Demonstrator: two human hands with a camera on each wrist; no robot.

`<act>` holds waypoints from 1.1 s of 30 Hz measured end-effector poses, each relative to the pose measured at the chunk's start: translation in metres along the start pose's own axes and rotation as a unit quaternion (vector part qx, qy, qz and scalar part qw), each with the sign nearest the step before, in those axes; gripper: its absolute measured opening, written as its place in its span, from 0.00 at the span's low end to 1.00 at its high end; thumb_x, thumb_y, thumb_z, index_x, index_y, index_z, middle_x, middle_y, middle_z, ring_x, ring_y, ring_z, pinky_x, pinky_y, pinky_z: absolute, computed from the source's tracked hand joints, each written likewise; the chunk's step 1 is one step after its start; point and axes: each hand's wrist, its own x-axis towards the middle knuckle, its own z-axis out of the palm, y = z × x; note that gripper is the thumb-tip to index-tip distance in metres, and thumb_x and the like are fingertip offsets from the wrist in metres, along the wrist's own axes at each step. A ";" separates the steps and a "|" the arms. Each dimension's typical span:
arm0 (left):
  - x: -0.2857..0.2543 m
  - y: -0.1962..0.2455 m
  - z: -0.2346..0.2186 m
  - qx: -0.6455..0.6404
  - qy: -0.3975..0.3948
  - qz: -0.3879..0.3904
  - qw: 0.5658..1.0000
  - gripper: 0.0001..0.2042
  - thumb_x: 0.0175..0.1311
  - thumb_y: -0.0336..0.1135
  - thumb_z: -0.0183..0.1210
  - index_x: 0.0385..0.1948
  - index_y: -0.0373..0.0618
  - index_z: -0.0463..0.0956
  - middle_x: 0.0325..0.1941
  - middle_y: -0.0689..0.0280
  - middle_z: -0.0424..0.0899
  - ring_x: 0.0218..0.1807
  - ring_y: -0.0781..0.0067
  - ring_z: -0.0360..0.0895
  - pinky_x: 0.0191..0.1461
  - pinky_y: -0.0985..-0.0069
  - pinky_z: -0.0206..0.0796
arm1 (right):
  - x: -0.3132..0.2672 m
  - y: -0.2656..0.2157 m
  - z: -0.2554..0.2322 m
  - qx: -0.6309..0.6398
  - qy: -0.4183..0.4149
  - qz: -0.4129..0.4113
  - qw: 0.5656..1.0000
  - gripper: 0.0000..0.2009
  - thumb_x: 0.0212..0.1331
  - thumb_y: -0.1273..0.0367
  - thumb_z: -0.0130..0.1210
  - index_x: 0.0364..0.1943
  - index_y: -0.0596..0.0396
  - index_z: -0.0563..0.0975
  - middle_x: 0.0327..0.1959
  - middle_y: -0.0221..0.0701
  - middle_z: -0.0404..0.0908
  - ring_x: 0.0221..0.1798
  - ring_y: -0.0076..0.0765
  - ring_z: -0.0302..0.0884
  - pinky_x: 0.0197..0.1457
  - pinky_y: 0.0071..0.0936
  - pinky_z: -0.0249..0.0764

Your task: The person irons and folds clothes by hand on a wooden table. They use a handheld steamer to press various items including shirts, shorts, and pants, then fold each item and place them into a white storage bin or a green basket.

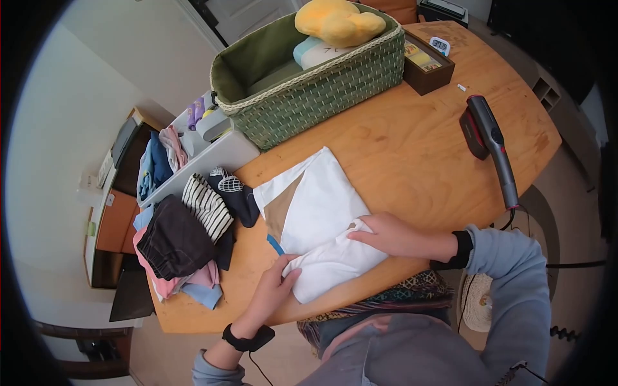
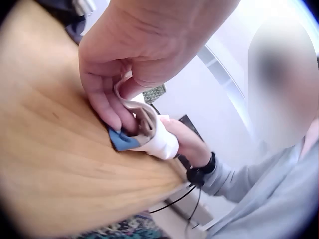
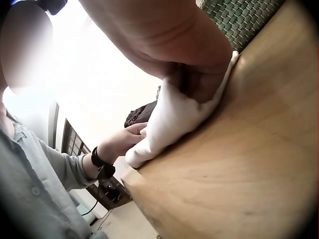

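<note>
So the white garment [image 1: 325, 209] is lying on the wooden table [image 1: 431, 148], near the edge by the person, and my read is it's mid-fold, with the near part getting turned over or straightened. The left hand [image 1: 269, 291] pinches it at about 7 o'clock of the cloth, fingers curled into the rolled edge beside a blue bit [image 1: 275, 244]. The right hand [image 1: 389, 237] grips it at 3 o'clock. I'd say the next move calls for both grips staying level, so the layers line up instead of bunching. Pile of clothes [image 1: 177, 238] is at 9 o'clock, green basket [image 1: 315, 96] at 12, corded handheld appliance [image 1: 494, 141] at 2. Hard to make out: the right fingertips are tucked into the fabric, the folds hide most of the brown patch's outline, and I can't tell what kind of garment it is. The basket's top gets cut off too.
</note>
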 end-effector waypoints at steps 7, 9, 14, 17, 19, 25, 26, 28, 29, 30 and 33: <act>-0.017 0.027 0.023 0.440 0.112 0.329 0.828 0.24 0.58 0.35 0.57 0.58 0.50 0.66 0.61 0.55 0.66 0.62 0.56 0.65 0.61 0.58 0.58 | -0.001 0.005 0.009 -0.027 0.086 -0.038 0.995 0.16 0.60 0.60 0.53 0.39 0.62 0.71 0.28 0.48 0.77 0.36 0.50 0.77 0.39 0.39 0.70; -0.014 0.030 0.038 0.468 0.050 0.370 0.801 0.27 0.57 0.38 0.60 0.60 0.52 0.65 0.65 0.55 0.62 0.66 0.53 0.60 0.65 0.54 0.53 | 0.001 0.010 0.010 -0.007 0.091 -0.048 0.995 0.16 0.60 0.61 0.54 0.40 0.62 0.70 0.29 0.48 0.77 0.36 0.50 0.77 0.39 0.39 0.70; 0.020 0.004 0.032 0.452 -0.060 0.374 0.808 0.32 0.58 0.47 0.56 0.66 0.55 0.57 0.71 0.58 0.54 0.72 0.56 0.49 0.69 0.49 0.43 | 0.007 -0.006 -0.027 -0.084 0.039 -0.018 0.996 0.19 0.56 0.62 0.57 0.45 0.58 0.67 0.27 0.40 0.74 0.32 0.42 0.75 0.38 0.32 0.70; 0.026 0.007 0.021 0.463 -0.077 0.374 0.800 0.32 0.58 0.45 0.57 0.67 0.58 0.56 0.71 0.59 0.53 0.72 0.56 0.50 0.69 0.48 0.45 | 0.028 -0.009 -0.048 -0.135 0.071 -0.061 0.986 0.25 0.53 0.62 0.60 0.51 0.59 0.65 0.26 0.36 0.72 0.30 0.37 0.73 0.36 0.29 0.70; 0.031 0.013 0.010 0.477 -0.081 0.374 0.791 0.33 0.58 0.44 0.57 0.67 0.60 0.55 0.71 0.60 0.54 0.72 0.56 0.51 0.68 0.48 0.47 | 0.068 0.023 -0.045 -0.142 0.129 -0.123 0.974 0.27 0.52 0.62 0.61 0.53 0.59 0.64 0.26 0.34 0.72 0.30 0.35 0.72 0.35 0.28 0.70; 0.048 0.033 -0.047 0.545 -0.101 0.294 0.779 0.27 0.54 0.40 0.61 0.59 0.58 0.67 0.69 0.57 0.58 0.71 0.54 0.52 0.69 0.47 0.46 | 0.114 -0.005 -0.058 0.170 0.152 0.069 0.971 0.29 0.52 0.65 0.61 0.57 0.60 0.64 0.27 0.26 0.72 0.27 0.24 0.70 0.28 0.21 0.69; 0.046 0.036 -0.046 0.547 -0.100 0.294 0.777 0.27 0.54 0.40 0.61 0.59 0.58 0.67 0.69 0.57 0.58 0.71 0.54 0.52 0.69 0.47 0.46 | 0.117 -0.008 -0.062 0.230 0.144 0.121 0.955 0.26 0.51 0.65 0.61 0.54 0.59 0.66 0.28 0.25 0.71 0.27 0.21 0.69 0.26 0.19 0.68; 0.043 0.043 -0.032 0.522 0.019 0.276 0.807 0.30 0.54 0.42 0.62 0.61 0.53 0.64 0.69 0.54 0.58 0.71 0.53 0.53 0.69 0.47 0.46 | 0.133 0.003 -0.064 0.236 0.112 0.121 0.958 0.23 0.51 0.66 0.61 0.50 0.59 0.69 0.27 0.25 0.71 0.26 0.20 0.68 0.25 0.17 0.66; 0.038 0.050 -0.021 0.484 0.007 0.304 0.821 0.37 0.52 0.43 0.64 0.65 0.51 0.57 0.70 0.53 0.54 0.71 0.50 0.52 0.68 0.48 0.48 | 0.141 0.013 -0.062 0.240 0.077 0.126 0.959 0.20 0.50 0.66 0.61 0.46 0.59 0.71 0.26 0.24 0.71 0.25 0.18 0.68 0.23 0.16 0.64; 0.038 0.048 -0.009 0.484 0.007 0.304 0.820 0.37 0.52 0.43 0.64 0.65 0.51 0.57 0.70 0.53 0.54 0.71 0.50 0.52 0.68 0.48 0.48 | 0.144 0.016 -0.061 0.240 0.077 0.125 0.959 0.20 0.50 0.66 0.61 0.46 0.59 0.71 0.26 0.24 0.71 0.25 0.18 0.68 0.23 0.16 0.64; 0.041 0.031 0.025 0.452 -0.048 0.297 0.840 0.41 0.52 0.44 0.64 0.68 0.55 0.49 0.71 0.50 0.50 0.72 0.46 0.47 0.67 0.46 0.50 | 0.141 0.015 -0.055 0.233 0.085 0.106 0.963 0.12 0.51 0.68 0.59 0.38 0.57 0.74 0.24 0.23 0.71 0.26 0.18 0.67 0.24 0.15 0.63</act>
